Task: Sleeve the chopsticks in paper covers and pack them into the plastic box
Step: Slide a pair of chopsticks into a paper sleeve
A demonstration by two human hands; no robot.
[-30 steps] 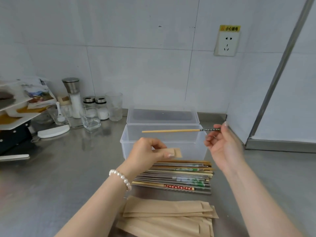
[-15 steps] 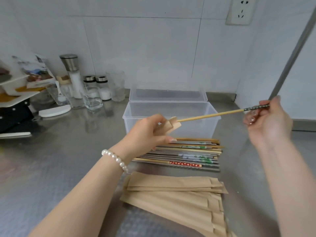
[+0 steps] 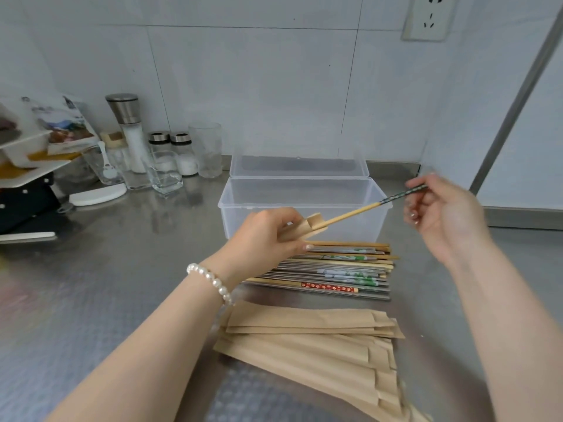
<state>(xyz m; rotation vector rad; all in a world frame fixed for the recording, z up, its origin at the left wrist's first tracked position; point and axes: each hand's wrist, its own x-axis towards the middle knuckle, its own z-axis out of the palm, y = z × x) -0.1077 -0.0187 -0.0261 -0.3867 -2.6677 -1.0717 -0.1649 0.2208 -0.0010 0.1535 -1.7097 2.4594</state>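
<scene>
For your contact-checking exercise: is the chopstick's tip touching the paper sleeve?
Touching. The head view shows the chopstick tip inside the open mouth of the paper sleeve held by the left hand.

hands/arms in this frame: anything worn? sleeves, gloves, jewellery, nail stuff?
No gloves, and no sleeves as far as the frame shows: both forearms are bare. The left hand has a pearl bracelet of round white beads at the wrist, and its thumbnail looks pale and glossy. The right hand has nothing at the wrist; its nails look light, with a small sparkly spot, too blurred to say more. No rings or watch visible.
</scene>
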